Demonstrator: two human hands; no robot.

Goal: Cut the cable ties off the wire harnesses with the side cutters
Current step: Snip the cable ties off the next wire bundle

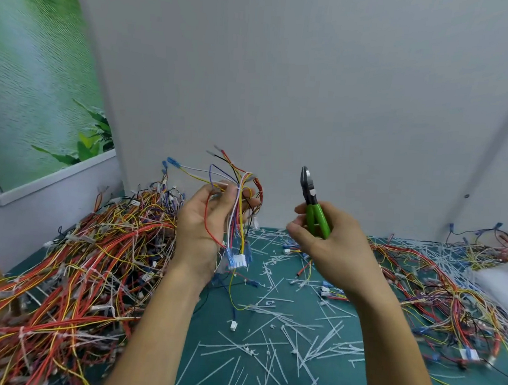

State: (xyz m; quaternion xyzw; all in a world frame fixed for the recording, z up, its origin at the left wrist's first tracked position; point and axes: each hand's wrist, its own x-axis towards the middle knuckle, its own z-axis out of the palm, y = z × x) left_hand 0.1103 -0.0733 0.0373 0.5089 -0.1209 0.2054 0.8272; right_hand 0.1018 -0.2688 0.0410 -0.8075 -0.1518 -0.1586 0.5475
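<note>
While a harness pile (pixel 70 269) sprawls at the table's (pixel 214 318) left, I see the left grip (pixel 203 228) clenched round one harness (pixel 240 203), raised above the table. Beside it but apart, the right grip (pixel 330 242) grasps the cutters (pixel 313 205), blades up. Cut ties (pixel 268 361) litter the table below.

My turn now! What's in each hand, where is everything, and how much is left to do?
Left hand: holds one wire harness up above the green mat.
Right hand: grips the side cutters, tips up, apart from the harness.
Done: many cut ties lie scattered on the mat; looser harnesses lie on the right.
Left: the big pile on the left shows white ties around its bundles.
</note>
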